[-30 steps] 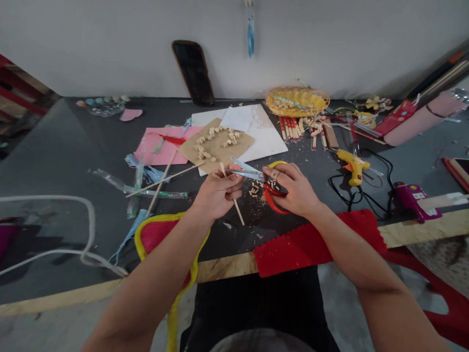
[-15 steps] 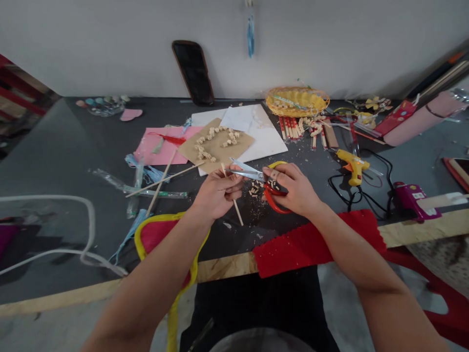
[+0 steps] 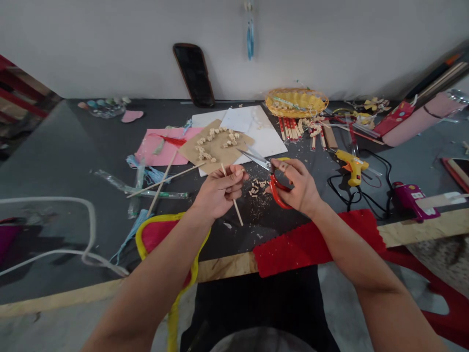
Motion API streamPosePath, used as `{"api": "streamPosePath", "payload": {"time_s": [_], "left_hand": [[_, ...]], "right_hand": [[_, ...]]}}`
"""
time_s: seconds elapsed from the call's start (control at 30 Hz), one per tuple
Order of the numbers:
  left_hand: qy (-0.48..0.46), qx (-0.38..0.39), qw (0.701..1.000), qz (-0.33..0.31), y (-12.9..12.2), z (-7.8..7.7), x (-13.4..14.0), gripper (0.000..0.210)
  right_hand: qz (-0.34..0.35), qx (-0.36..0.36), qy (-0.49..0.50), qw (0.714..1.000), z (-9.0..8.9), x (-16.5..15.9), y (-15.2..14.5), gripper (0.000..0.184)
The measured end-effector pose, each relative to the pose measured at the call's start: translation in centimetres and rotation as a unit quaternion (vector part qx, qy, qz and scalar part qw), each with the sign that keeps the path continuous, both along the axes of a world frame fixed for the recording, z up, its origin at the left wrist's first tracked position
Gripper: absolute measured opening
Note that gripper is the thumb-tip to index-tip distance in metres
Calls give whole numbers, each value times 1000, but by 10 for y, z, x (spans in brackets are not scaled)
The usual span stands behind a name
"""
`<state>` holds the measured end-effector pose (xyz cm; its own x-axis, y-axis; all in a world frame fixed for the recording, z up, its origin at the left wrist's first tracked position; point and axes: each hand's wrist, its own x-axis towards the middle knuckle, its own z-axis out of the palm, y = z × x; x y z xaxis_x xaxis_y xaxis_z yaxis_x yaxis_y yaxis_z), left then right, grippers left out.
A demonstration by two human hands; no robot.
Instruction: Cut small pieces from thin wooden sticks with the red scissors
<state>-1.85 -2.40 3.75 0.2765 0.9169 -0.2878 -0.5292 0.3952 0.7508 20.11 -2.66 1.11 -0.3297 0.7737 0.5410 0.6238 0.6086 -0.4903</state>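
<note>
My left hand is closed around a thin wooden stick, which slants down out of the fist. A small pale bit shows at its thumb and fingertip. My right hand grips a pair of scissors with red and yellow handles, blades pointing up and left, apart from the stick. Short cut pieces of stick and fine crumbs lie on the table between the hands. Beyond them, a curved row of small pale clusters rests on a brown card.
A yellow glue gun with a black cord lies at right, near a purple box. A yellow basket and a phone stand at the back. Red felt overhangs the front edge. Two crossed sticks lie at left.
The scissors have drawn away from my left hand, to the right, and their blades have come off the stick. My left hand has stayed almost in place.
</note>
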Motion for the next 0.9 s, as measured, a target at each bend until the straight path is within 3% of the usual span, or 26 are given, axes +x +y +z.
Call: {"api": "streamPosePath", "payload": {"time_s": [0.13, 0.3, 0.57, 0.9], "left_hand": [[16, -13, 1000, 5, 3, -2, 1, 20], [54, -45, 997, -14, 5, -9, 2, 19], [80, -55, 995, -14, 6, -15, 4, 25], [57, -42, 996, 60, 7, -6, 7, 35]], "right_hand": [[-76, 4, -44, 996, -3, 7, 9, 54], [-165, -62, -118, 977, -18, 20, 24, 56], [-150, -85, -144, 975, -35, 30, 32, 58], [-152, -126, -141, 970, -34, 29, 32, 57]]}}
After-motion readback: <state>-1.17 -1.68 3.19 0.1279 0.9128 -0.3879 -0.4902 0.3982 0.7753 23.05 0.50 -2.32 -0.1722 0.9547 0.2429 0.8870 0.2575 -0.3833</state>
